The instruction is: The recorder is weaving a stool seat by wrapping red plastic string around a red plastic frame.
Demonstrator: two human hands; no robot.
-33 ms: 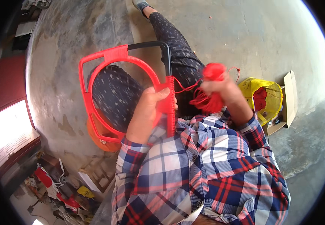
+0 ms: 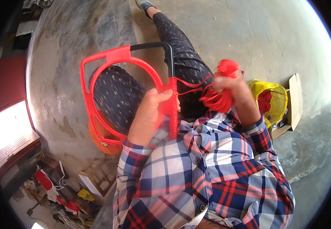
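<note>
A squarish frame with a ring inside (image 2: pixel 118 55) rests across my lap, mostly wrapped in red cord. Its far right corner is bare black bar (image 2: pixel 171 61). My left hand (image 2: pixel 152 103) is closed round the wrapped right side, thumb on top. Out to the right, my right hand (image 2: pixel 232 86) grips a bundle of red cord (image 2: pixel 217 101); loops hang below the fist and a clump sticks out above it. Two red strands (image 2: pixel 194 84) run from the bundle to the end of the wrapping, near the black bar. The right hand is slightly blurred.
At the right, a yellow bag (image 2: pixel 276 99) with red material inside stands by an open cardboard box (image 2: pixel 295 101). An orange rounded thing (image 2: pixel 104 133) lies under the frame. Left behind are a wooden rack (image 2: pixel 98 175) and a cluttered heap (image 2: pixel 64 194). My outstretched leg (image 2: pixel 180 49) crosses the concrete floor.
My right hand has moved a little to the right with the cord bundle, and the strands to the frame are more stretched out. The left hand and the frame have stayed put.
</note>
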